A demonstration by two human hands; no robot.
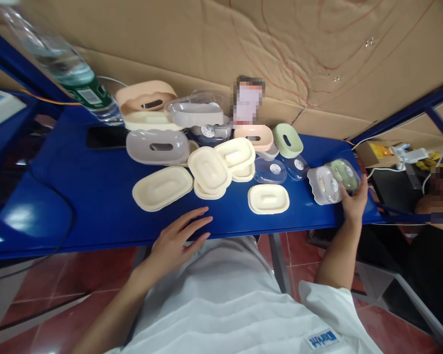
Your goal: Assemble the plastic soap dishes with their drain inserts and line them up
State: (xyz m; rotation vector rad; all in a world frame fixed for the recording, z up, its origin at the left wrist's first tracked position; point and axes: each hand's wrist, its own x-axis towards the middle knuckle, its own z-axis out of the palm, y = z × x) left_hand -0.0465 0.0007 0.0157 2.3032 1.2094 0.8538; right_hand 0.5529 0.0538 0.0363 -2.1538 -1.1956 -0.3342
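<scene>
At the right end of the blue table, my right hand (354,199) has thumb and fingers about the near end of a green soap box (343,176) with a clear lid. A grey soap box (325,186), also clear-lidded, sits against its left side. My left hand (184,233) hovers over the table's front edge, fingers apart and holding nothing. Nearest to it are a long cream tray piece (163,188) and several stacked cream pieces (209,169). Another cream piece (268,198) lies alone between the hands. Clear lids (270,170) lie behind it.
Peach, cream and grey soap box shells (158,146) are piled at the back left, beside a water bottle (90,93). A blurred phone (248,101) leans against the cardboard backing. Another person (428,265) is at the far right, near a small carton (378,153). A black cable (72,211) crosses the left side.
</scene>
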